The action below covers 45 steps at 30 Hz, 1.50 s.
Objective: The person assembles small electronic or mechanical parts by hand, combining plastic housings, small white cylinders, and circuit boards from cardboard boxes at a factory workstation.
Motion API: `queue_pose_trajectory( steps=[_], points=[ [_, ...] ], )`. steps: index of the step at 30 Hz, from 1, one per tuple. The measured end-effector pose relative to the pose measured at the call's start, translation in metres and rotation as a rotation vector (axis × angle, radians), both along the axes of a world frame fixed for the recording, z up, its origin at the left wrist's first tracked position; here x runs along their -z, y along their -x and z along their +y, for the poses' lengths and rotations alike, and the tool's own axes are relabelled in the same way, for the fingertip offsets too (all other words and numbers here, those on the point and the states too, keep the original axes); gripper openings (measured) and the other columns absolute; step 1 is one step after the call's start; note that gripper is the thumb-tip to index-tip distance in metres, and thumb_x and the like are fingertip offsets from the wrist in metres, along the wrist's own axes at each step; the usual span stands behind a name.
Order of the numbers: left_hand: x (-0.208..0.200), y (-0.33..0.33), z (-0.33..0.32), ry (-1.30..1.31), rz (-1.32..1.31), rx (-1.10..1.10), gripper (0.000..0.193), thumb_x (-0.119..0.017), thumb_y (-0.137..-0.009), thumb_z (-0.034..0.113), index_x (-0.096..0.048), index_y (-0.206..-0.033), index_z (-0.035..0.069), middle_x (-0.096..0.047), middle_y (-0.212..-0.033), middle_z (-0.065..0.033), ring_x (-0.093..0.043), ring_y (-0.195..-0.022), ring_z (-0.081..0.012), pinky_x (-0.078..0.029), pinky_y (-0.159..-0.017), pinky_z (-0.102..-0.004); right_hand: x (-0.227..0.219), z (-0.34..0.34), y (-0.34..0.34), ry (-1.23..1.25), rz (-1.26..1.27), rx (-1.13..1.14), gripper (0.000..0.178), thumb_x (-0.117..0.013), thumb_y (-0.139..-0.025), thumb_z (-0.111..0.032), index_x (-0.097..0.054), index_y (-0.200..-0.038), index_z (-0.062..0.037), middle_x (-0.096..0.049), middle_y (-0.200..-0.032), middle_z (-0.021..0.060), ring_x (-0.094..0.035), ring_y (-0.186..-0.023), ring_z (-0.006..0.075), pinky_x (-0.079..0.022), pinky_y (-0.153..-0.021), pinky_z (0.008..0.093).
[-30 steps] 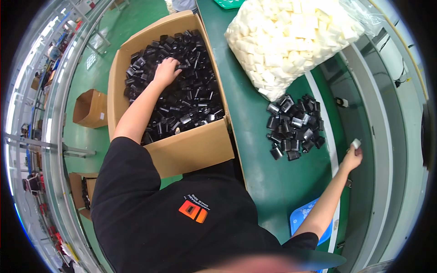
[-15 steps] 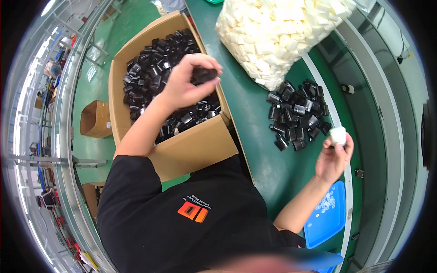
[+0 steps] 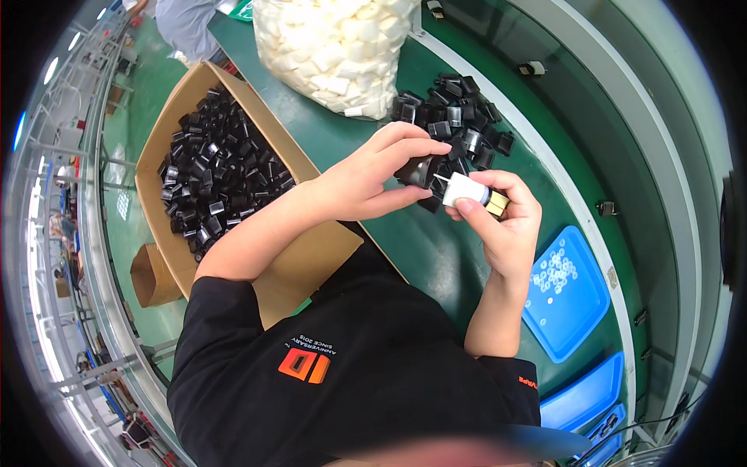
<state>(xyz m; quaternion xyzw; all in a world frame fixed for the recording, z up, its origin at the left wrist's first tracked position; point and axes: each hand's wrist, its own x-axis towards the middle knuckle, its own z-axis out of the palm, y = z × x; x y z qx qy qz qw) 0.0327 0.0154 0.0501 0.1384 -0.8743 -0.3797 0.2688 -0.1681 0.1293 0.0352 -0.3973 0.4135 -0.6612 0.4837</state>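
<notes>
My left hand (image 3: 375,173) holds a hollow black plastic shell (image 3: 417,170) between thumb and fingers. Close by on the right, my right hand (image 3: 512,226) is closed on a white plastic part (image 3: 464,190). A thin pin juts from its left end toward the shell, and a dark ring with a gold-coloured piece (image 3: 497,204) shows at its other end. The shell and pin are very close; I cannot tell whether they touch. Just behind both hands lies a heap of similar black shells (image 3: 455,114) on the green tabletop (image 3: 443,261).
To the left stands a cardboard box (image 3: 299,276) full of black shells (image 3: 214,167). A clear bag of cream-coloured blocks (image 3: 334,54) sits at the back. Blue trays (image 3: 562,342) line the right, one with small white rings (image 3: 554,271). Another person (image 3: 187,27) is at the far left.
My left hand has moved right, away from over the box, bringing the black shell. My right hand has come inward with the white part, so both now meet before the heap. The view has shifted.
</notes>
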Motion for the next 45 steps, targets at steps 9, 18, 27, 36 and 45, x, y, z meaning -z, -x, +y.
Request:
queue_pose_trajectory(
  steps=[9,18,27,36,45],
  points=[
    [0.021,0.017,-0.001,0.26,0.05,-0.059,0.059,-0.082,-0.069,0.005,-0.064,-0.126,0.008,-0.061,-0.105,-0.0076,-0.057,-0.091,-0.0243,-0.05,-0.077,-0.0325,0.006,-0.006,-0.002,-0.113,0.128,0.029,0.025,-0.072,-0.084,0.002,-0.062,-0.107,0.0036,-0.07,-0.091,0.009,-0.067,-0.079,0.0106,-0.055,-0.072,0.023],
    [0.028,0.016,-0.003,0.239,0.089,-0.121,0.063,-0.082,-0.066,0.005,-0.063,-0.127,0.006,-0.062,-0.103,-0.0085,-0.057,-0.091,-0.0243,-0.05,-0.077,-0.0334,0.018,-0.017,-0.005,-0.122,0.043,-0.032,0.021,-0.07,-0.085,0.002,-0.061,-0.103,0.0022,-0.068,-0.088,0.0078,-0.067,-0.074,0.011,-0.056,-0.068,0.023],
    [0.009,0.026,-0.001,0.219,0.103,-0.021,0.063,-0.081,-0.069,0.003,-0.059,-0.128,0.004,-0.059,-0.117,-0.0115,-0.058,-0.103,-0.0263,-0.049,-0.088,-0.0359,0.031,-0.023,0.006,-0.041,-0.117,-0.134,0.032,-0.067,-0.086,0.0,-0.055,-0.116,-0.0015,-0.06,-0.111,0.0099,-0.062,-0.088,0.0119,-0.054,-0.074,0.025],
    [-0.005,0.042,0.024,0.042,0.257,0.062,0.061,-0.083,-0.071,0.004,-0.06,-0.127,0.0,-0.063,-0.116,-0.0163,-0.065,-0.095,-0.0259,-0.056,-0.079,-0.031,0.071,-0.035,-0.004,0.194,-0.912,-0.454,0.027,-0.063,-0.08,-0.014,-0.06,-0.107,-0.0069,-0.058,-0.101,0.0133,-0.066,-0.086,0.0267,-0.057,-0.066,0.0334],
    [0.003,0.054,0.027,0.233,0.341,-0.001,0.052,-0.078,-0.077,0.015,-0.06,-0.123,0.001,-0.064,-0.103,-0.0117,-0.065,-0.084,-0.0261,-0.055,-0.073,-0.0341,0.096,-0.036,-0.013,0.143,-0.941,-0.414,0.026,-0.07,-0.077,-0.029,-0.058,-0.093,-0.0124,-0.054,-0.089,0.0039,-0.056,-0.067,0.0126,-0.048,-0.049,0.0234]
  ],
)
